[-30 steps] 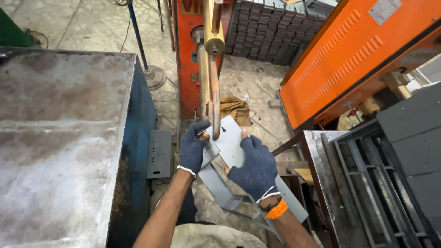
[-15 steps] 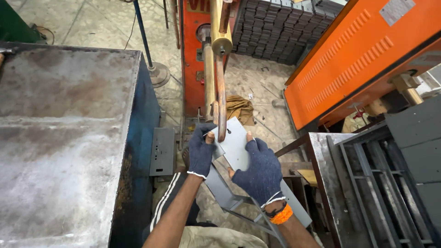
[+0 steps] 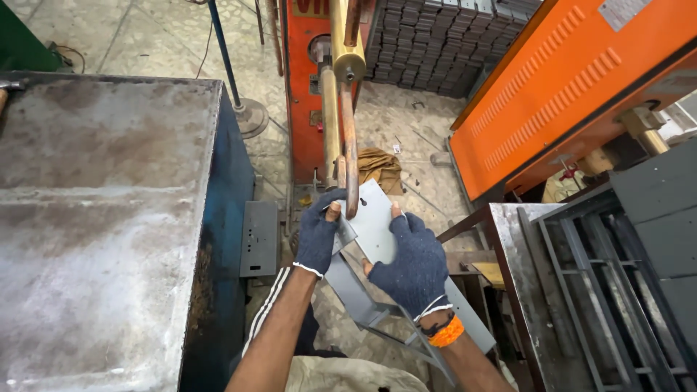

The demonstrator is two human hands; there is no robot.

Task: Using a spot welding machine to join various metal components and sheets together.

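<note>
Steel table [image 3: 109, 218] at left; beside it, the gloved left hand [image 3: 319, 236] and right hand [image 3: 414, 265] each close on a grey plate [image 3: 374, 221], holding it against the copper electrode [image 3: 351, 163] tip. Judging by this, positioning looks finished, joining not yet. Orange machine [image 3: 573, 80] at right.

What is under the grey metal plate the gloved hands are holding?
Under the metal plate, a grey metal frame slants down toward the lap, with floor beyond. Whatever lies directly beneath the plate is covered by it and the right hand.
</note>
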